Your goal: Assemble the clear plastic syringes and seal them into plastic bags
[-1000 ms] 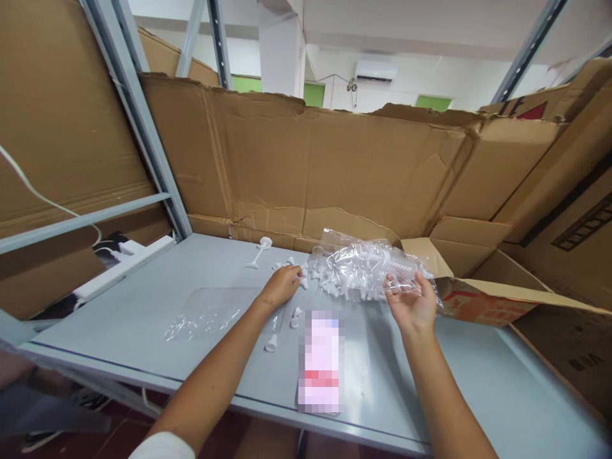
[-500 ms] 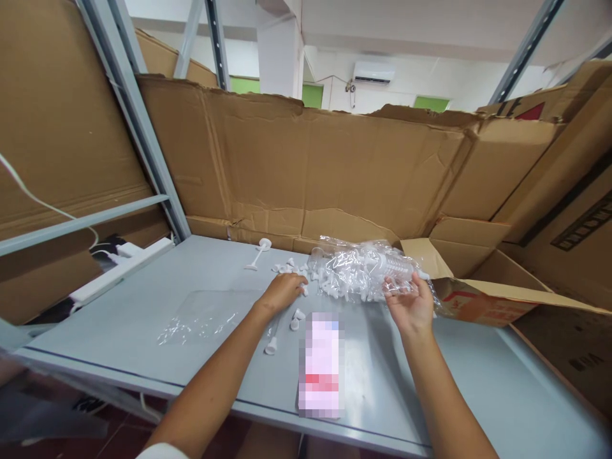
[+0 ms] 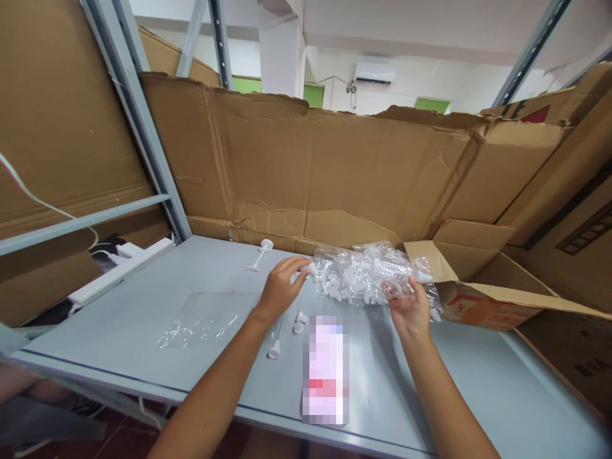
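A crumpled clear plastic bag point(image 3: 368, 274) full of small white plastic pieces lies at the back of the grey table point(image 3: 143, 306). My right hand point(image 3: 406, 309) grips the bag's right end from below, fingers curled into the plastic. My left hand point(image 3: 280, 287) is lifted at the bag's left mouth and pinches a small white piece point(image 3: 308, 269) between fingertips. A few loose white caps point(image 3: 300, 320) and a thin clear tube with a white tip point(image 3: 275, 341) lie just below that hand.
A flat clear bag point(image 3: 205, 315) lies to the left. A white plunger-like part point(image 3: 259, 254) rests near the cardboard back wall point(image 3: 310, 172). A blurred-out card point(image 3: 325, 366) lies at the front. An open cardboard box point(image 3: 482, 287) sits right; a white power strip point(image 3: 119, 268) lies left.
My left hand rose from the loose pieces on the table and now pinches one at the bag's mouth. The bag has sunk lower and the scattered pieces by its mouth are gone.
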